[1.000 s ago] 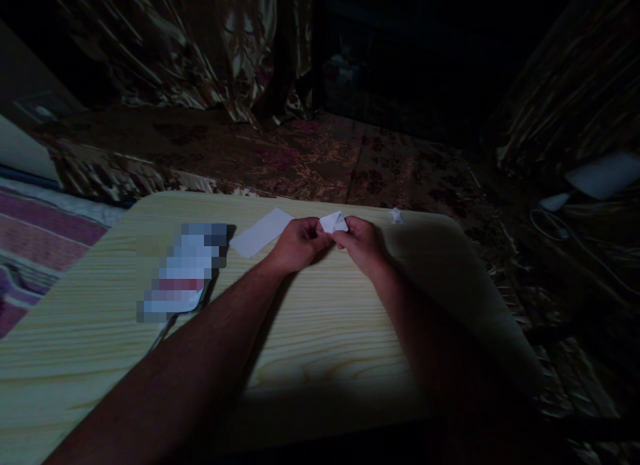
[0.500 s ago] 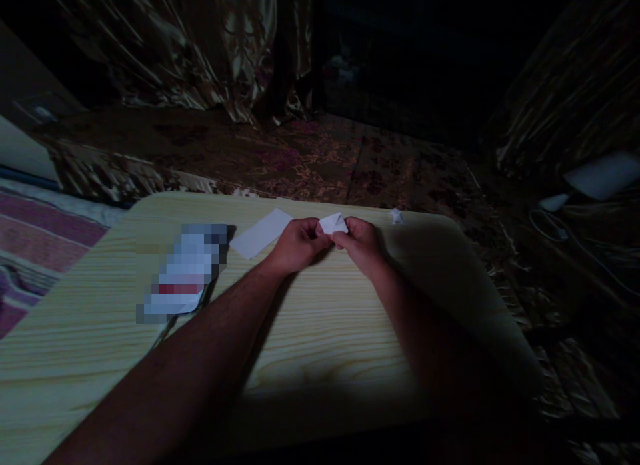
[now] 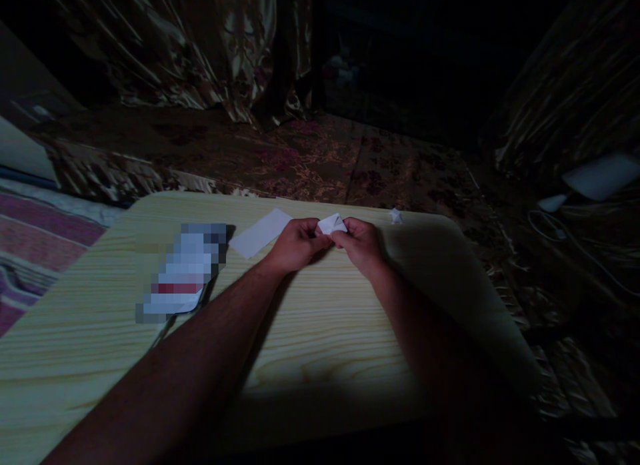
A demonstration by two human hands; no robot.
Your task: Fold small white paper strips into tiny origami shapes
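Observation:
A small folded piece of white paper (image 3: 332, 223) is held between my two hands above the far part of the wooden table (image 3: 320, 331). My left hand (image 3: 299, 243) pinches its left side, thumb towards me. At its right side and lower edge, my right hand (image 3: 361, 243) grips it with thumb and fingers. Creases and a pointed flap show on the paper; its underside is hidden. Just left of my left hand lies a flat white paper strip (image 3: 261, 233). A small white folded paper star (image 3: 396, 216) rests near the table's far edge, to the right of my right hand.
A blurred-out phone (image 3: 185, 271) with a cable lies on the table's left side, close to my left forearm. Beyond the table is a patterned covered ledge (image 3: 300, 151) with curtains (image 3: 215, 45). A white lamp-like object (image 3: 600, 176) with a cord is at the right.
Both hands stay almost where they were, still holding the folded paper. The paper has tilted very slightly between the fingers.

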